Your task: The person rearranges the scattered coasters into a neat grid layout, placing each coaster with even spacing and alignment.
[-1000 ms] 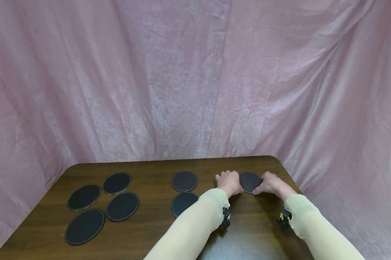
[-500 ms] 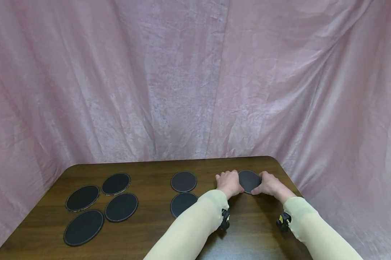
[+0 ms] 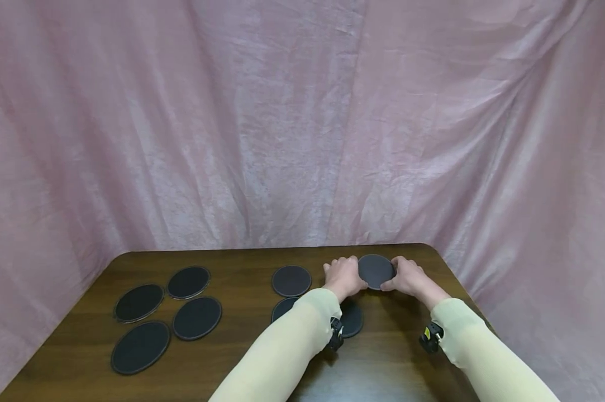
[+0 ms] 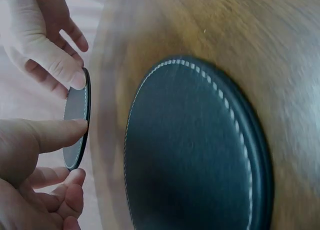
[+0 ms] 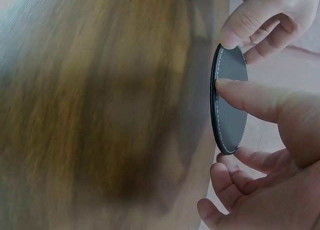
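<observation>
A round black coaster with pale edge stitching hangs just above the table, held between both hands. My left hand pinches its left edge, and the left wrist view shows that thumb on the rim. On the opposite edge my right hand pinches it between thumb and fingers. The right wrist view shows the coaster tipped nearly edge-on, apart from the wood. Another coaster lies flat below my left wrist, seen large as a stitched coaster in the left wrist view.
Two coasters lie in the middle, a far one and a nearer one partly hidden by my left sleeve. Several more, such as this coaster, are grouped at the left of the brown wooden table. A pink curtain hangs behind.
The coaster between my hands has risen off the table and moved a little left and away, both hands with it. More of the coaster under my left wrist now shows.
</observation>
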Tool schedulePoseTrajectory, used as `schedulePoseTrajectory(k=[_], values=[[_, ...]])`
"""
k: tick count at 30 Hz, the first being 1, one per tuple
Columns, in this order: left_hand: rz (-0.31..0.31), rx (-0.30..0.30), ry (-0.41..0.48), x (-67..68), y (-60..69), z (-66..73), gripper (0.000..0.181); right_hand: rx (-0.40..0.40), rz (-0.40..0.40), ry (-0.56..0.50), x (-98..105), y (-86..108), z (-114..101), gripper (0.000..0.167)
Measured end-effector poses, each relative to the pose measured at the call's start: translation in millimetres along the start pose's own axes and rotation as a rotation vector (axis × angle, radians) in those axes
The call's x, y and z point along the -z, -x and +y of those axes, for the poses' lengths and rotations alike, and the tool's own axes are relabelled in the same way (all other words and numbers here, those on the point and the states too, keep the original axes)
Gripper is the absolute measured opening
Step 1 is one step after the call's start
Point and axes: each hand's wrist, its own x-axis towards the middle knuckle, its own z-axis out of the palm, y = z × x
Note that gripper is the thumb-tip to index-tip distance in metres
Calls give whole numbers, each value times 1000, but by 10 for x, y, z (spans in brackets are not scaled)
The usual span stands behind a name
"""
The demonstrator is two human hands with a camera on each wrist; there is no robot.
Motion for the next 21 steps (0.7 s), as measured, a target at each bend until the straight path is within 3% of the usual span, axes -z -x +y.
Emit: schedulePoseTrajectory(k=[8,21], values=[[55,1,19,142,11,-155,47,45,16,-32,-39,-55,-150,86],[53,36,63,274,-14,-548,41,88,39,-37,-285,-224,-444,80]])
